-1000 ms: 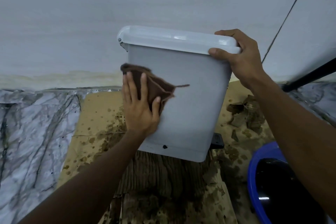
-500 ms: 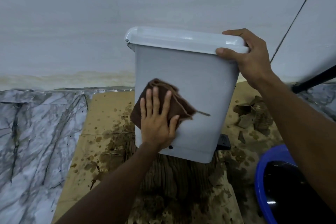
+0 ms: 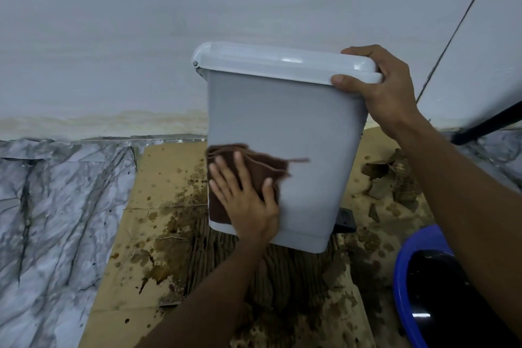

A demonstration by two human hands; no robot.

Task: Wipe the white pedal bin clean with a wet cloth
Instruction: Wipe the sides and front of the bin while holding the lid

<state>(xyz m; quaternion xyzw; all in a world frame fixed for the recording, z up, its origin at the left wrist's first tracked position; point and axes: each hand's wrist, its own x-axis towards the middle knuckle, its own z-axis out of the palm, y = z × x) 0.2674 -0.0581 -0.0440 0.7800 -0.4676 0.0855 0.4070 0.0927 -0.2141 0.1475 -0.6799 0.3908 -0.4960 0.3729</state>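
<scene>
The white pedal bin (image 3: 308, 127) stands upright on soaked cardboard, its lid closed and its black pedal (image 3: 347, 220) showing at the lower right. My left hand (image 3: 245, 200) lies flat on a folded brown cloth (image 3: 254, 167), pressing it against the bin's lower left side. A loose thread of the cloth trails to the right. My right hand (image 3: 378, 93) grips the lid's right corner, thumb on the front rim.
Wet, stained cardboard (image 3: 158, 234) covers the floor under the bin. A blue basin (image 3: 406, 285) of dark water sits at the lower right. Marble-patterned sheet (image 3: 50, 220) lies to the left, a white wall (image 3: 197, 22) behind. Torn cardboard bits (image 3: 389, 178) lie at the right.
My left hand has slid the cloth down from the bin's upper left side to its lower left edge. The right hand has kept its hold on the lid corner.
</scene>
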